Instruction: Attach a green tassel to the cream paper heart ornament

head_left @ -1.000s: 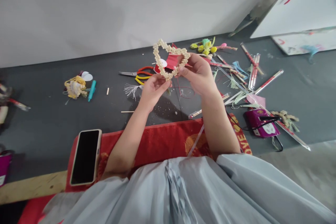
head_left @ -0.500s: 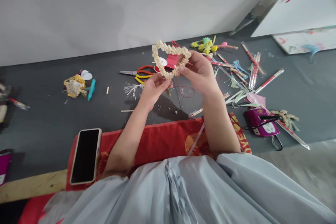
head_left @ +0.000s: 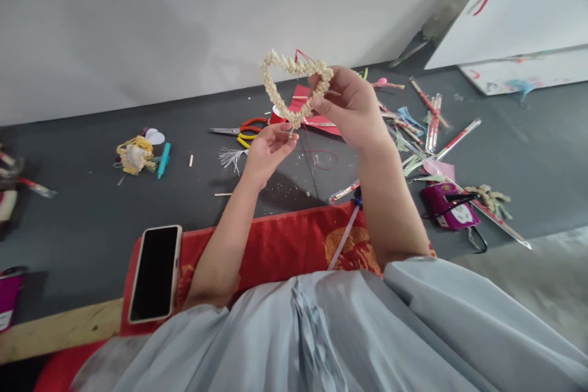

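Note:
A heart-shaped wreath of small cream beads (head_left: pixel 275 89) is held up above the dark floor. My right hand (head_left: pixel 351 107) pinches its right lobe with thumb and fingers closed. Below it, my left hand (head_left: pixel 269 150) pinches the wreath's lower tip, fingers curled upward. A thin red thread loops up behind the wreath's top. Behind the wreath on the floor lies a red paper piece (head_left: pixel 301 98) with a red spool beside it.
Scissors and yellow-handled pliers (head_left: pixel 241 131) lie left of the hands. A phone (head_left: pixel 155 272) rests on a red mat (head_left: pixel 285 245). Sticks, ribbons and a purple box (head_left: pixel 443 205) are scattered at the right. A yellow bundle (head_left: pixel 133 155) lies at the left. A white wall rises behind.
Both hands have lifted the beaded heart higher and slightly left. The right hand's grip shifted up onto the right lobe. The view tilted a little.

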A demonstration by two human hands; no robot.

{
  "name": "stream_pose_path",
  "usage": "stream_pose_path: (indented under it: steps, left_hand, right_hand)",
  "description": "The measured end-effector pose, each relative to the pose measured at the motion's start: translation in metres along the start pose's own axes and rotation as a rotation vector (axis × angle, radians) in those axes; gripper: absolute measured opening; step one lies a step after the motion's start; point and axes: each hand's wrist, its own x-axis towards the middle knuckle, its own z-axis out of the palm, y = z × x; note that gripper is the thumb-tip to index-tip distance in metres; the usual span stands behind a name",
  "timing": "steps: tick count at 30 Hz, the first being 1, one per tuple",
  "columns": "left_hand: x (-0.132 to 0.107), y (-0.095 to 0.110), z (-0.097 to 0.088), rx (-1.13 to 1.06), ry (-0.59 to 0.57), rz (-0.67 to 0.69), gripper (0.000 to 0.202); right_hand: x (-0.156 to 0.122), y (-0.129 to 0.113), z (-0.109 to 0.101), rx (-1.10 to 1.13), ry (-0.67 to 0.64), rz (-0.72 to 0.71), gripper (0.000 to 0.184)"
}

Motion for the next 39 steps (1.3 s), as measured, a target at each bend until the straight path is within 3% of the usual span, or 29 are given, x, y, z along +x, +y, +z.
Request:
stream_pose_path:
  steps: [7, 14, 22, 27, 39]
  left_hand:
    - [-0.003, 0.008, 0.003, -0.009, -0.008, -0.022, 0.054]
    - [-0.007, 0.023, -0.003, 0.170, -0.209, -0.218, 0.040]
    - [-0.012, 0.031, -0.002, 0.275, -0.274, -0.224, 0.037]
    - [-0.012, 0.039, -0.004, 0.428, -0.387, -0.238, 0.042]
    - [-0.016, 0.057, -0.007, 0.439, -0.544, -0.258, 0.041]
  right_hand:
    - [0.005, -0.006, 0.005, 0.005, 0.014, -0.029, 0.053]
    - [-0.003, -0.009, 0.005, 0.048, 0.031, 0.046, 0.045]
    - [-0.006, -0.014, 0.004, 0.111, 0.072, 0.100, 0.037]
    - [-0.006, -0.013, 0.001, 0.132, 0.069, 0.141, 0.033]
    - [-0.007, -0.018, 0.005, 0.271, 0.120, 0.205, 0.025]
